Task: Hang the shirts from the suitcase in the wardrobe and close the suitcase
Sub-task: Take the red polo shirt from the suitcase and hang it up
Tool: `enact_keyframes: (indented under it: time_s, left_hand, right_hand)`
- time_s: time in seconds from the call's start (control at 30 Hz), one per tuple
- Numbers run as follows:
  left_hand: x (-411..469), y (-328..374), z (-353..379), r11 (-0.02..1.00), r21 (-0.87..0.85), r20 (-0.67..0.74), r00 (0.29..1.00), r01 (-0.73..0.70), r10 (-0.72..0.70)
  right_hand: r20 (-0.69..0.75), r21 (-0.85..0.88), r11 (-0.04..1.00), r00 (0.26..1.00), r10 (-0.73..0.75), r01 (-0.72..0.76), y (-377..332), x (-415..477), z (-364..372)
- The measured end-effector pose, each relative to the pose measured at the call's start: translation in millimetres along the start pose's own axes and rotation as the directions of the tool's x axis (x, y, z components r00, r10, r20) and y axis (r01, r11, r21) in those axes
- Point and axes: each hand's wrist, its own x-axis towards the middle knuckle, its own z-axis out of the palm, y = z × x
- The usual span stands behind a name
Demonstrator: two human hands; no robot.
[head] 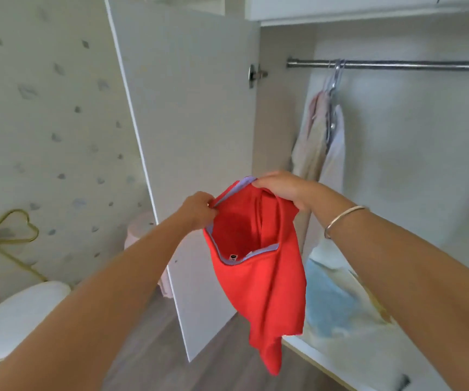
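My left hand [199, 210] and right hand [281, 187] pinch a lilac-trimmed red shirt [258, 277] by its neckline; the chrome wardrobe rail [397, 64] lies up-right, nearer my right.

Both arms reach forward, left hand [198, 210] and right hand [280, 187] each pinching the red shirt [258, 277].

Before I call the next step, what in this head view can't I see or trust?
- Suitcase: outside the head view; open or closed unknown.
- Red shirt, bunched between left hand and right hand: sleeves hidden in its own folds; neck label too small to read.
- Hangers on the rail: blurred and clustered; count, and whether one is free, unclear.
- Rail's right end: cut off by the frame edge.
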Motion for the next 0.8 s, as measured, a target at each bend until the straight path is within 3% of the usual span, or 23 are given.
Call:
enact_keyframes:
  time_s: [0.07,0.17,0.27,0.37,0.63,0.8]
  left_hand:
    - [24,19,10,0.979,-0.201,-0.002,0.999,0.039,-0.040]
    - [50,63,26,0.887,-0.445,0.128,0.989,0.127,-0.078]
    - [74,105,44,0.792,-0.584,0.233,0.971,0.180,-0.049]
    - [100,150,66,0.714,-0.679,0.232,0.973,0.169,-0.009]
    - [148,268,103,0.759,-0.650,0.293,0.910,-0.036,0.294]
    - [173,329,130,0.838,-0.476,0.238,0.878,-0.267,0.415]
  right_hand:
    - [-0.038,-0.005,1.000,0.999,0.027,-0.027,14,10,-31]
    - [-0.101,0.054,0.996,0.992,0.073,-0.067,35,26,-80]
    - [-0.169,0.136,0.985,0.978,0.124,-0.101,51,35,-118]
    - [-0.183,0.163,0.976,0.968,0.172,-0.143,65,37,-153]
    - [-0.360,0.112,0.966,0.897,0.257,-0.232,129,32,-240]
    - [-0.298,0.203,0.897,0.848,0.438,-0.392,161,11,-283]
